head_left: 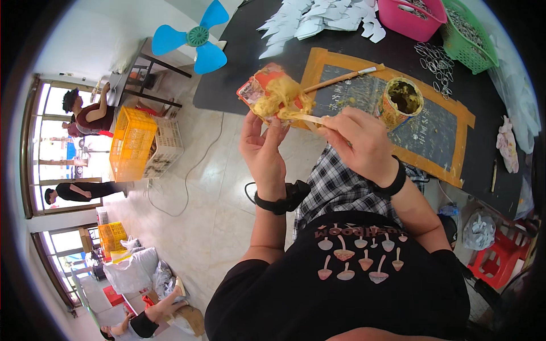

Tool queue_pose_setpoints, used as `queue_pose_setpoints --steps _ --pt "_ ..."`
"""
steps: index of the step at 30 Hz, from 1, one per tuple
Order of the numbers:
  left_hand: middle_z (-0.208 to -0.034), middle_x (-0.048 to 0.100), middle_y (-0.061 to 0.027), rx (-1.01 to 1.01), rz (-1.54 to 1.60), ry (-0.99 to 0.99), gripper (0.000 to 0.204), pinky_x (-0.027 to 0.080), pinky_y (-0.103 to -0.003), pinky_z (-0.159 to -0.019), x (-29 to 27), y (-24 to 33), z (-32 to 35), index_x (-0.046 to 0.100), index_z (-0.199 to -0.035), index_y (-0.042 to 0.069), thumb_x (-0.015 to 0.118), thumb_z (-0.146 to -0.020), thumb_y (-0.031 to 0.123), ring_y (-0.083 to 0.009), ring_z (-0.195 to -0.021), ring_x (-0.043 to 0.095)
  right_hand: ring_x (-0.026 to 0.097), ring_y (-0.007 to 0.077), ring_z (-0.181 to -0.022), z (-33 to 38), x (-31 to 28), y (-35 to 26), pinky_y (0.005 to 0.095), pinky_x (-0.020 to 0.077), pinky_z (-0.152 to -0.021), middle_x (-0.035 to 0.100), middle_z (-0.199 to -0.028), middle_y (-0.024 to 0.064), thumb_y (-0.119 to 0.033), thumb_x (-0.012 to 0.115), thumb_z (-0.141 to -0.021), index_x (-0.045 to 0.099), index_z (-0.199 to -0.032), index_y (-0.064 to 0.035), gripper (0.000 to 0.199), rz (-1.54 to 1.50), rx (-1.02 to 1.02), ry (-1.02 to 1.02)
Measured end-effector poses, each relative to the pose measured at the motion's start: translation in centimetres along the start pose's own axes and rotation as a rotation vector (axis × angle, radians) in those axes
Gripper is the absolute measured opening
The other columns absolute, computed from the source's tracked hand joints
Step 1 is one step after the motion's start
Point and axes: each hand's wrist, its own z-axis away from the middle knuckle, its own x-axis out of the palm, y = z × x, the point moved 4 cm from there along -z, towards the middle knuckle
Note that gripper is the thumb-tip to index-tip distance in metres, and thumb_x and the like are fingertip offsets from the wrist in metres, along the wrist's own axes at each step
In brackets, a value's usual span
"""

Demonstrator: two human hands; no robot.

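Note:
My left hand [265, 149] pinches a red card-like piece [248, 94] from below and holds it up just off the table's near edge. Thick yellow paste [284, 94] covers much of that piece. A flat pale stick [307, 118] is gripped in my right hand [359, 142], its far end in the paste. Right of the hands stands an open tin can [389, 115] with paste-smeared insides, on a dark board [435, 149] edged with brown tape. Behind the hands, a wooden-handled brush [341, 79] lies across the board.
On the black table [239, 62] are white cut pieces [324, 20], metal rings [435, 65], a pink basket [406, 25] and a green basket [469, 54]. A blue fan [198, 37] stands at the far left. Yellow crates [133, 139] and other people are further left; a red stool [497, 261] is at right.

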Motion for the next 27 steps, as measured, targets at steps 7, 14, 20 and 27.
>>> queue_pose_setpoints --steps 7,14,20,27 --pt "-0.11 0.065 -0.0167 0.039 -0.063 0.001 0.038 0.054 -0.034 -0.086 0.6 0.8 0.6 0.047 -0.125 -0.005 0.059 -0.09 0.001 -0.0214 -0.1 0.065 0.059 0.0316 -0.061 1.1 1.1 0.6 0.0361 0.0455 -0.055 0.063 -0.075 0.0153 -0.007 0.06 -0.086 0.06 -0.087 -0.0006 0.007 -0.19 0.404 -0.131" --pt "-0.107 0.065 -0.0193 0.136 -0.143 0.027 0.035 0.054 -0.031 -0.084 1.5 0.6 1.5 0.045 -0.124 -0.007 0.055 -0.091 -0.005 -0.0191 -0.099 0.064 0.047 0.0118 -0.051 1.8 2.9 1.6 0.0285 0.038 -0.049 0.052 -0.057 0.0122 -0.009 0.058 -0.088 0.059 -0.088 0.0027 0.011 -0.484 0.617 -0.08" --pt "-0.103 0.067 -0.019 0.136 -0.172 0.049 0.035 0.053 -0.027 -0.081 2.5 0.0 2.2 0.044 -0.124 -0.008 0.054 -0.09 -0.006 -0.0183 -0.095 0.066 0.042 0.004 -0.056 1.9 4.3 1.4 0.0235 0.0344 -0.049 0.053 -0.064 0.0003 -0.009 0.055 -0.091 0.059 -0.088 0.0038 0.014 -0.737 0.694 -0.012" --pt "-0.106 0.066 -0.0181 0.1 -0.171 -0.022 0.036 0.054 -0.03 -0.082 2.2 -0.5 1.6 0.046 -0.125 -0.008 0.056 -0.09 -0.004 -0.0188 -0.096 0.066 0.03 0.0003 -0.048 1.5 3.4 1.6 0.0183 0.022 -0.041 0.04 -0.061 -0.0076 -0.016 0.055 -0.094 0.06 -0.087 -0.0015 0.017 -1.29 1.131 -0.074"
